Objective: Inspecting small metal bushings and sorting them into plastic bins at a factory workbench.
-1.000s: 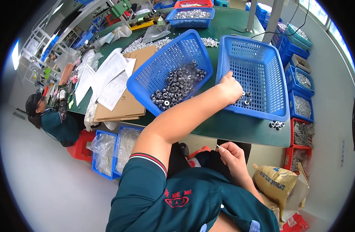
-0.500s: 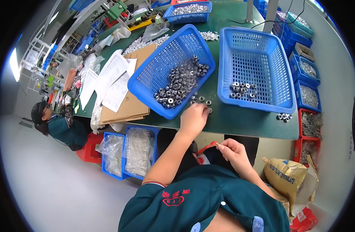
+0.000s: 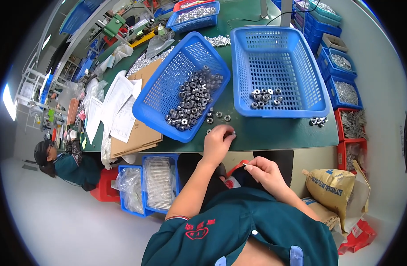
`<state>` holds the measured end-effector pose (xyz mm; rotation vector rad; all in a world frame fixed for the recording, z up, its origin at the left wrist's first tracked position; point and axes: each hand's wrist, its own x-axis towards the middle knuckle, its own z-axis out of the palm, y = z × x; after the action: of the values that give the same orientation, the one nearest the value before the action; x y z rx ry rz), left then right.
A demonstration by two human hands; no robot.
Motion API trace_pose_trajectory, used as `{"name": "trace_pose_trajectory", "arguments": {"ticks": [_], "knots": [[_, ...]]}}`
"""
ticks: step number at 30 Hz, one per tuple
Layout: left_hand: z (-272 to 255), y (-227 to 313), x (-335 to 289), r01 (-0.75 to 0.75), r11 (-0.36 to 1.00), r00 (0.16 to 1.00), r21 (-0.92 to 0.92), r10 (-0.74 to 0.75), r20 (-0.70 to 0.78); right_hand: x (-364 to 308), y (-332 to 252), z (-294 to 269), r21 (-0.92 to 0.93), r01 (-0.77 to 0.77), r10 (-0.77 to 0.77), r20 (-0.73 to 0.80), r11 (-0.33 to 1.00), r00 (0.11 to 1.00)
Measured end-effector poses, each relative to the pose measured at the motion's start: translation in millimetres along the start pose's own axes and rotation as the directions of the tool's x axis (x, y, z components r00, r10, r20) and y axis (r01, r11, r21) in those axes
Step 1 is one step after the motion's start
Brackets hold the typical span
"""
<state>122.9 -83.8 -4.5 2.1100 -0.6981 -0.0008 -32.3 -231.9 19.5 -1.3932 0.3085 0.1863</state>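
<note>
- Currently, the left hand [image 3: 219, 144] pinches a small silver metal ring [image 3: 233, 132] near the green tabletop's [image 3: 274, 136] edge.
- Rightward, nearer the body, the right hand's [image 3: 264, 171] fingertips clamp a thin silvery rod [image 3: 245, 164], tip leftward.

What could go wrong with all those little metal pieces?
Two things, maybe. The loose metal pieces near the left hand look round and lie outside the baskets, towards the front of the green table, so a bump might roll one off. And the right hand pinches a small thin thing out past the table's edge; if it slipped, it could fall.
</note>
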Motion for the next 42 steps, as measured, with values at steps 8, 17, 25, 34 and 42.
{"name": "trace_pose_trajectory", "arguments": {"ticks": [8, 17, 25, 34, 42], "knots": [[-29.9, 8.3, -35.9, 0.360, 0.217, 0.927, -0.907, -0.189, 0.323, 7.7, -18.0, 1.7, -0.357, 0.411, -0.477, -0.120, 0.839, 0.870], [-34.5, 21.9, -62.6, 0.441, -0.015, 0.873, -0.898, -0.226, 0.432, 14.9, -24.6, 19.0, -0.619, 0.550, -0.642, 0.094, 0.561, 0.760], [-32.8, 24.7, -71.0, 0.374, 0.152, 0.908, -0.915, -0.259, 0.329, 14.4, -24.5, 25.5, -0.660, 0.592, -0.737, 0.086, 0.462, 0.671], [-34.7, 32.9, -71.7, 0.270, 0.385, 0.953, -0.882, -0.237, 0.188, 7.3, -37.2, 25.7, 0.057, -0.035, 0.032, 0.067, 0.998, 0.997], [-39.7, 34.5, -70.4, 0.221, 0.536, 0.973, -0.815, -0.172, 0.151, 10.5, -29.8, 10.6, 0.308, -0.220, 0.150, 0.234, 0.925, 0.960]]}}
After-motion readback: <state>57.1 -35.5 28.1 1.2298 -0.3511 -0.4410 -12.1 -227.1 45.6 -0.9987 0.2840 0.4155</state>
